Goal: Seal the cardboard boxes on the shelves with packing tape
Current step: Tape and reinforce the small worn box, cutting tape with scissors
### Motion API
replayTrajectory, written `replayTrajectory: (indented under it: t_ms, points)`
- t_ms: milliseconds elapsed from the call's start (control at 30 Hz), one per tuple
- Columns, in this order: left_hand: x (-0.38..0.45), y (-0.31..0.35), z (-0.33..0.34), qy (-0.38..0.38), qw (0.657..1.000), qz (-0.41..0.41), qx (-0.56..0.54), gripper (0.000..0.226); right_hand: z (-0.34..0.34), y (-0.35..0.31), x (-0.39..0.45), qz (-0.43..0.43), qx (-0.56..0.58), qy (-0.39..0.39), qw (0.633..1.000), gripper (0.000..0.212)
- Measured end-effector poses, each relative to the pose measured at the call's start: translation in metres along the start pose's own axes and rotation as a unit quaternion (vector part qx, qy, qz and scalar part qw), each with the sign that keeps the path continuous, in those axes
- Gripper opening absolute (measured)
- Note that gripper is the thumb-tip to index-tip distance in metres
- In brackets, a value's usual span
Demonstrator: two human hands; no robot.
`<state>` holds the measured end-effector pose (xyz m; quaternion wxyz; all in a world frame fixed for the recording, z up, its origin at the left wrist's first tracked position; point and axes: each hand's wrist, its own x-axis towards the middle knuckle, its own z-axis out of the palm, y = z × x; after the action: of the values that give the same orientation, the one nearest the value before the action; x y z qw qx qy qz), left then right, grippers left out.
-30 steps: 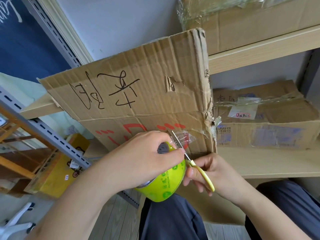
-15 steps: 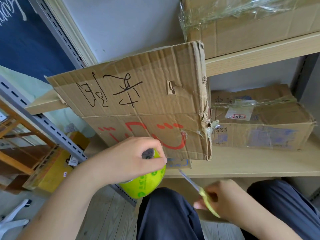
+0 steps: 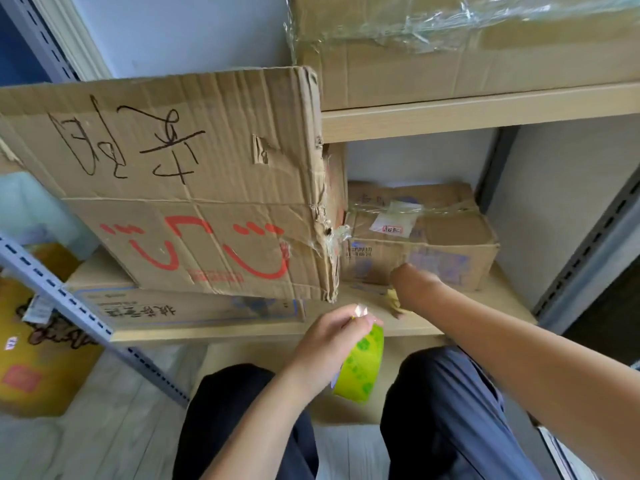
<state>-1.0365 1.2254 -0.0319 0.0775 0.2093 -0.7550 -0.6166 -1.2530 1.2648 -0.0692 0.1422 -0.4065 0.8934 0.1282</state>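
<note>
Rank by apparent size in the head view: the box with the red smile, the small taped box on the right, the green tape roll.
1. Box with the red smile, by far the largest, though it sits nearer the camera.
2. Small taped box, set further back on the shelf.
3. Green tape roll, held in the left hand.

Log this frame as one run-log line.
phase: after tape cut | left hand: grips tape roll | right hand: on shelf at yellow scissors, grip unclear | big box: on shelf
</note>
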Motion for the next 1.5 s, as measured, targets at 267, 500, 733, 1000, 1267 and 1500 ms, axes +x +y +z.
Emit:
replayTrajectory:
  t_ms: [267, 500, 733, 1000, 1267, 1500]
  points:
    - [0.028, -0.020, 0.017, 0.075, 0.994, -0.024, -0.071, 0.049, -0.003, 0.008, 0.002, -0.064, -0.055, 0.035, 0.996, 0.034]
    - [0.030, -0.016, 0.021, 0.083, 0.994, 0.029, -0.061, 0.053, 0.020, 0.027, -0.009, -0.072, 0.119, 0.247, 0.959, 0.012]
    - [0.021, -0.001, 0.016, 0.050, 0.996, 0.064, -0.035, 0.039, -0.019, 0.005, -0.097, -0.206, 0.529, 0.140, 0.812, 0.018]
    - [-0.010, 0.036, 0.014, 0.042, 0.998, 0.044, 0.015, 0.024, -0.009, -0.023, -0.141, -0.066, 0.492, 0.342, 0.798, 0.027]
    - [-0.060, 0.046, -0.017, 0.040, 0.983, -0.119, 0.131, 0.060, -0.029, -0.026, -0.159, -0.048, 0.635, 0.404, 0.657, 0.018]
    - [-0.081, 0.079, -0.023, 0.049, 0.969, -0.095, 0.223, 0.045, -0.027, -0.072, -0.133, -0.062, 0.697, 0.401, 0.592, 0.016]
